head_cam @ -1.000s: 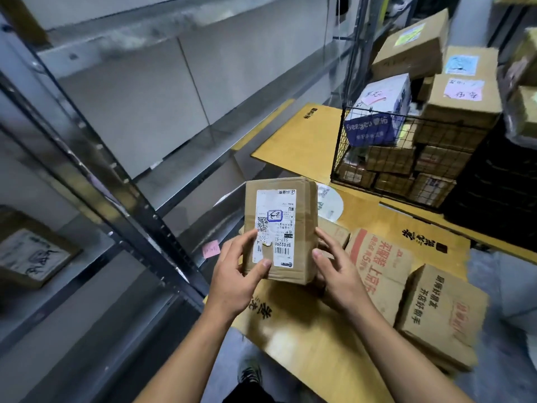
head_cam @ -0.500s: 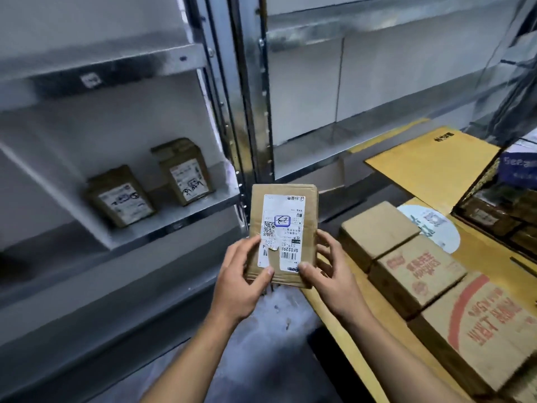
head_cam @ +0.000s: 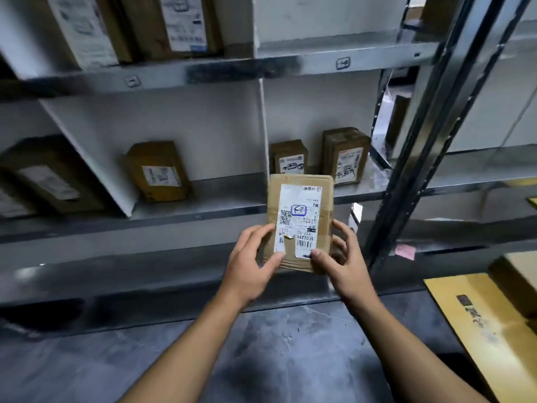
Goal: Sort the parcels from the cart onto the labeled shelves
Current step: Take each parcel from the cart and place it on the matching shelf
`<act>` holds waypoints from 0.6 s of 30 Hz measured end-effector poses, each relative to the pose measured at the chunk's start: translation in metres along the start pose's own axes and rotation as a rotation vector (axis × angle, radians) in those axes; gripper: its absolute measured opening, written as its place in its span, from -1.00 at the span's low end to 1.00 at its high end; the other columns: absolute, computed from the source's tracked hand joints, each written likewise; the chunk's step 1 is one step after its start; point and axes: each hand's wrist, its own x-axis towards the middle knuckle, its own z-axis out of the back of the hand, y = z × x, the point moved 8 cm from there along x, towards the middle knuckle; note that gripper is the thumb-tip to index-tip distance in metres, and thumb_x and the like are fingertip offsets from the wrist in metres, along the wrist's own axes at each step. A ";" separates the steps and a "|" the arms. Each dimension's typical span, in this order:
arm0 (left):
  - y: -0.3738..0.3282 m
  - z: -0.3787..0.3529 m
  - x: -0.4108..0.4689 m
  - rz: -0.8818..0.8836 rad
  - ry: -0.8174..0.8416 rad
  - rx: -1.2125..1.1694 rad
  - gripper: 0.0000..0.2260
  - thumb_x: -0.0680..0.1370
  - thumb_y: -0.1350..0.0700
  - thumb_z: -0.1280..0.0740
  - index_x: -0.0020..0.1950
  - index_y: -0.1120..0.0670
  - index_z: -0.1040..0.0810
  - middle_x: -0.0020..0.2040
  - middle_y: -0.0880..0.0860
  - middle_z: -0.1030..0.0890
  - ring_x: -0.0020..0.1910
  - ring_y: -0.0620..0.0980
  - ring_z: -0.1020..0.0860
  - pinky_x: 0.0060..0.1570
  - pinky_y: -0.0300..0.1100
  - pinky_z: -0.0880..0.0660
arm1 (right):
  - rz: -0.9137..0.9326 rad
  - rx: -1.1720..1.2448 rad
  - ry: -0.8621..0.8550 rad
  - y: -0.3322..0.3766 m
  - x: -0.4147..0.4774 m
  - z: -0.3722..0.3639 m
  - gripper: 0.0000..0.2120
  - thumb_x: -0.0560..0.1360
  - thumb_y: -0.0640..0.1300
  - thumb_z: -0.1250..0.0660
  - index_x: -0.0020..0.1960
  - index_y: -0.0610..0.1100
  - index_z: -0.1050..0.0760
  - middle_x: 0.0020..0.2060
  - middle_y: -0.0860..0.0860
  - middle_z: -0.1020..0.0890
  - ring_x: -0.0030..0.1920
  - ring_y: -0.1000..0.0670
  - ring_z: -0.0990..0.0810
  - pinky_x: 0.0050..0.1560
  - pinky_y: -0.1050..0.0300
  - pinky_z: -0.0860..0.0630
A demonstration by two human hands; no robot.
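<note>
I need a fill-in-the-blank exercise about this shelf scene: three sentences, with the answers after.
The left hand and right hand grip a parcel whose label mark is framed in ____ ink.
Right of the white divider, ____ small boxes stand on the shelf behind the parcel.
The flat cardboard at lower right is ____.
Answers: blue; two; yellow.

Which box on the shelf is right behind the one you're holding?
The smallest shelf parcel, just right of the white divider, peeking over the held parcel; the others stand farther aside.

Grey steel shelving (head_cam: 305,64) against pale wall (head_cam: 203,126), mottled concrete floor (head_cam: 276,344), flattened yellow cardboard (head_cam: 479,330) at right, dim light
</note>
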 end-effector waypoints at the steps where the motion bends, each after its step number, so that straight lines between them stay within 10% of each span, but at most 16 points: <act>1: 0.007 0.019 -0.003 0.011 -0.019 0.033 -0.54 0.51 0.01 -0.42 0.40 -0.07 -0.43 0.28 -0.12 -0.44 0.23 -0.17 -0.46 0.26 -0.17 -0.43 | 0.005 0.004 0.011 0.000 0.003 -0.016 -0.34 0.34 0.04 -0.55 0.36 0.26 -0.37 0.26 0.02 -0.58 0.21 0.08 -0.61 0.21 -0.18 -0.58; 11: 0.085 0.124 -0.016 0.196 0.126 0.548 -0.51 0.59 -0.12 -0.27 0.50 -0.09 -0.26 0.41 -0.03 -0.37 0.38 0.03 -0.33 0.38 -0.01 -0.29 | 0.067 -0.042 0.093 0.014 0.039 -0.116 -0.24 0.27 0.23 -0.57 0.39 0.28 -0.33 0.30 0.04 -0.56 0.29 0.01 -0.57 0.28 -0.24 -0.53; 18: 0.112 0.154 0.007 0.240 0.163 0.796 -0.49 0.60 -0.14 -0.22 0.52 -0.08 -0.20 0.44 -0.03 -0.34 0.38 0.05 -0.32 0.36 0.02 -0.29 | 0.145 -0.119 0.145 0.022 0.089 -0.159 -0.36 0.43 0.00 -0.56 0.35 0.35 -0.30 0.28 0.17 -0.51 0.30 0.13 -0.51 0.34 -0.15 -0.50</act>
